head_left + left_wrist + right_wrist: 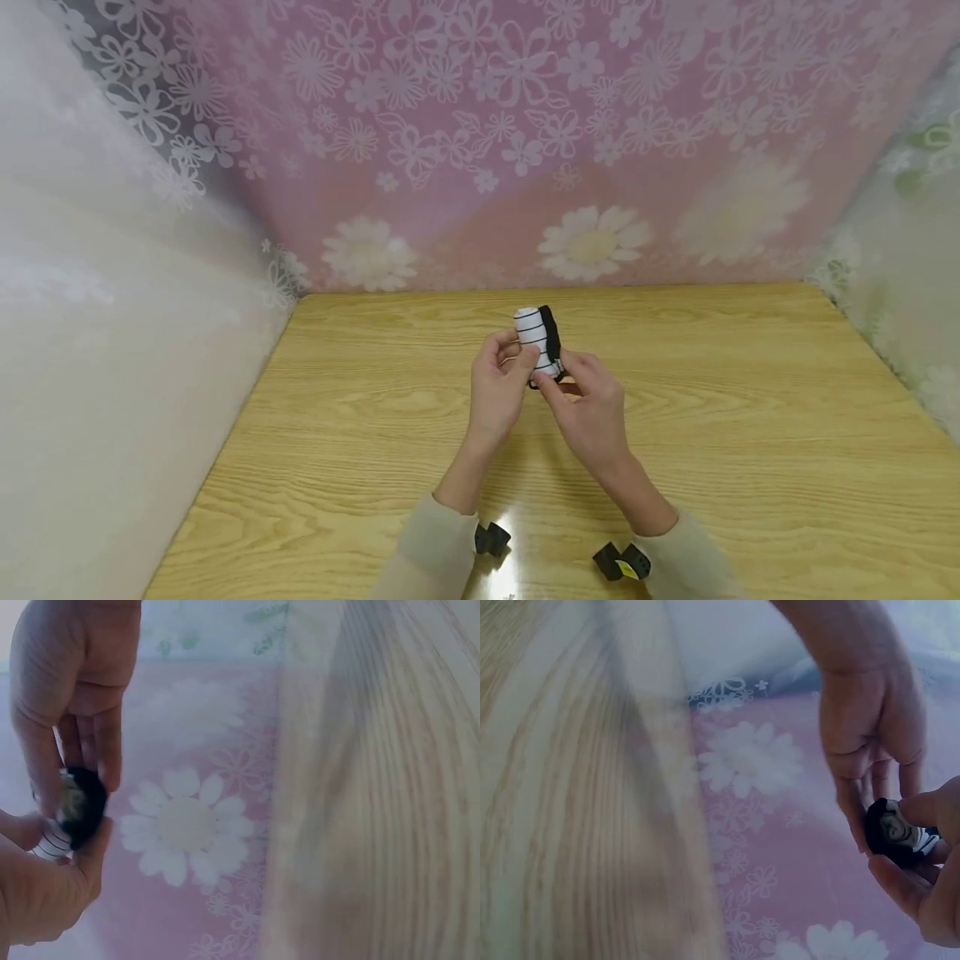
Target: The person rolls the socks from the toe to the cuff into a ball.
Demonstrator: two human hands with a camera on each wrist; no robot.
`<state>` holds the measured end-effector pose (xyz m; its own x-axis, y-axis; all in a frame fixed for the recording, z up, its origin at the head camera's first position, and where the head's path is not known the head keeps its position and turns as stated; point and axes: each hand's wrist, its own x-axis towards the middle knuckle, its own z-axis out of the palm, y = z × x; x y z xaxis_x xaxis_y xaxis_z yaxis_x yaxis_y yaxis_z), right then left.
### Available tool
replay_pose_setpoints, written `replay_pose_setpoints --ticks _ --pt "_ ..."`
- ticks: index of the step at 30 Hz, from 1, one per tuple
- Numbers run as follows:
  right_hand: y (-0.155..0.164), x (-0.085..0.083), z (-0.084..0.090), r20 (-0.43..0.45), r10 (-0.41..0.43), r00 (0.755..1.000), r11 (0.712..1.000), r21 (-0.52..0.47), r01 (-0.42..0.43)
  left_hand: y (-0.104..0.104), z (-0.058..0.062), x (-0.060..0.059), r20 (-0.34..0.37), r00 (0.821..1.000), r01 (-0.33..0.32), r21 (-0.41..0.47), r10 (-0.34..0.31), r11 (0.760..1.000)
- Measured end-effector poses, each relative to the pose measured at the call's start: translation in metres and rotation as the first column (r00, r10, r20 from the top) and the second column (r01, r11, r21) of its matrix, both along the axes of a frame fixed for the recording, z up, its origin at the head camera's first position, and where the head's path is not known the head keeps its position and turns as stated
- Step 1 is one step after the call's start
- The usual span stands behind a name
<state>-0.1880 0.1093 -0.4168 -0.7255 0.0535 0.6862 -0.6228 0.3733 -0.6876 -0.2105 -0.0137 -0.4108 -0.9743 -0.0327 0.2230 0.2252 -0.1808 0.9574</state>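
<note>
nearest the camera are the two pale sleeves [438, 546], each with a small black wrist camera [491, 539] strapped below it. from them the forearms run up to the rolled sock [537, 342], a white roll with thin dark stripes and a black band on its right side, held up above the middle of the table [750, 433].

the left hand [498, 392] grips the sock from its left, thumb laid across the white part and fingers curled round behind. the right hand [588, 404] pinches the black edge at the sock's lower right with thumb and fingertips. in the left wrist view the black end [82, 806] sits between fingers from above and below; in the right wrist view the same dark end [896, 832] is nipped in the fingertips.

judging from this, the rolling looks mostly done: the sock is already a tight bundle, and what seems left is to settle the black cuff over the roll so it holds. whether the cuff is fully turned over cannot be told from here.

the table under the sock is light wood with a strong grain and a glossy patch near the sleeves. behind the sock hangs a pink curtain [525, 125] printed with white flowers, with paler sheets [90, 333] to the sock's left and right.
</note>
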Motion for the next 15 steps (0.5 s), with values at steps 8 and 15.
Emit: replay_pose_setpoints --ticks 8,15 --pt "0.001 -0.007 -0.009 -0.204 -0.086 0.975 0.990 0.091 0.106 0.003 0.010 0.010 -0.057 0.998 -0.030 -0.113 0.023 0.993" --pt "-0.001 -0.010 -0.015 -0.361 -0.083 0.929 0.976 0.157 0.148 0.006 0.011 0.014 -0.034 0.999 0.004 -0.123 -0.009 0.992"
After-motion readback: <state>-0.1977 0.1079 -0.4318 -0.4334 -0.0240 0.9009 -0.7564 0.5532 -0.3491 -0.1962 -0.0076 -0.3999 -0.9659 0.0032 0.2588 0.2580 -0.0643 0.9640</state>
